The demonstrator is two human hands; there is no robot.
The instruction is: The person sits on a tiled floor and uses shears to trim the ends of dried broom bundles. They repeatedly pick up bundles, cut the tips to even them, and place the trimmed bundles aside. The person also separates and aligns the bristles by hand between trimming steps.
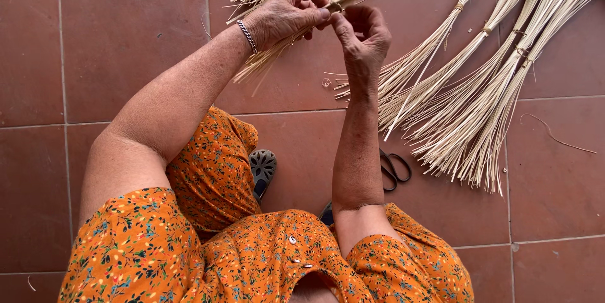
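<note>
Both hands pinch one thing: the left hand has its grip wrapped around a pale yellow bundle of thin dry straw stalks, and the right hand presses its fingertips together on the small tie at the middle of that bundle. The bundle is held up in the air over the red tiled floor, near the floor's far edge. It looks like the step now is tying the stalks tight at the middle. I think the next move needs a firm pull on the tie while the left hand keeps the stalks from slipping apart. The bundle's long line runs on a slant, with one fanned end pointing down toward the person's left arm and the other end pointing up toward the far right. More tied straw bundles lie spread on the floor to the right, and black scissors lie just beside the right arm.
</note>
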